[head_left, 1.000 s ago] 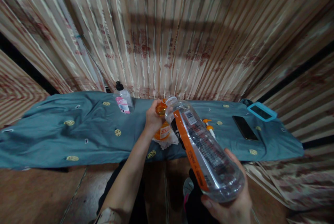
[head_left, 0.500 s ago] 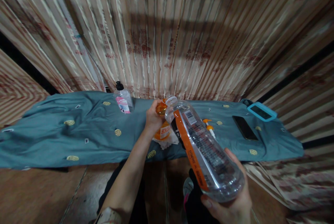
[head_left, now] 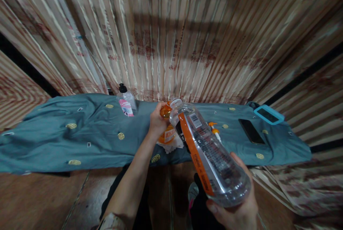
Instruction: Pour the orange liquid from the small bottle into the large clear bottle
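Observation:
My right hand is wrapped round the base of a large clear plastic bottle with an orange and black label. That bottle is tilted, its uncapped mouth pointing up and left, close against an orange bottle. My left hand grips the orange bottle near its top; the clear bottle hides part of it. Whether the two mouths touch I cannot tell. Under the orange bottle lies a crumpled white tissue. An orange pump head with a white stem rests on the cloth, just behind the clear bottle.
A clear bottle with a black cap and pink label stands at the back left of the teal cloth. To the right lie a black phone and a light-blue framed device. A pleated curtain hangs behind.

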`<state>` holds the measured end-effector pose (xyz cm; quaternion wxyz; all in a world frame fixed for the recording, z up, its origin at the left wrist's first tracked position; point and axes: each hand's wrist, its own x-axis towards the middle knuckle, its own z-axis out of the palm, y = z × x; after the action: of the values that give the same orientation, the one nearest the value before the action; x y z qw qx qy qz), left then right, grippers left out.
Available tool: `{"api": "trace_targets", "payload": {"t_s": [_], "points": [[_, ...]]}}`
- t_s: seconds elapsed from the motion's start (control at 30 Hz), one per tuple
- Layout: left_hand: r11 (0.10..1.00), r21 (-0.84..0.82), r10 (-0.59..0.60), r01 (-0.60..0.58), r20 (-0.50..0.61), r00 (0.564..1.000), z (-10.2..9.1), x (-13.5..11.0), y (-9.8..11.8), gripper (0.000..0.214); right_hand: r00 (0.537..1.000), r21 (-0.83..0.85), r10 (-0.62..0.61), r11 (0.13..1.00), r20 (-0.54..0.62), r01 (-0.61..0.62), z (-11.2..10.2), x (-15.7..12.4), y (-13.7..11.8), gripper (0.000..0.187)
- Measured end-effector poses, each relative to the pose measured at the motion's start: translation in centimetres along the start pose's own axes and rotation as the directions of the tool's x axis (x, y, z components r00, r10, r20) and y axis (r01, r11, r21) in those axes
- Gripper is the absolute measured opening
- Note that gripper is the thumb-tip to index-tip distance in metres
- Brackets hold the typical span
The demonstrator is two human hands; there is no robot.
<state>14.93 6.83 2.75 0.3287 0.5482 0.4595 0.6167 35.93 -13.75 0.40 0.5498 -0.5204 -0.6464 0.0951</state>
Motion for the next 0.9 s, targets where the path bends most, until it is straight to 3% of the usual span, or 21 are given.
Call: {"api": "trace_targets", "payload": {"t_s": [0.3,0.77,0.9], "points": [[1.0,-0.012,-0.016,0.016,-0.004,1.0,-0.01,-0.04,0.24,0.04,0.999,0.001,0.046,0.999,0.005,-0.046,-0.2,-0.08,-0.12,0.102],[1.0,0.006,-0.003,0.003,-0.002,1.0,0.03,0.03,-0.02,0.041,0.999,-0.011,-0.04,0.999,0.002,0.04,-0.06,0.45,-0.58,0.1],[1.0,0.012,-0.001,0.001,-0.007,1.0,-0.04,0.07,-0.16,0.042,1.0,-0.006,0.001,1.0,-0.003,-0.001,-0.07,0.12,-0.33,0.1]]}}
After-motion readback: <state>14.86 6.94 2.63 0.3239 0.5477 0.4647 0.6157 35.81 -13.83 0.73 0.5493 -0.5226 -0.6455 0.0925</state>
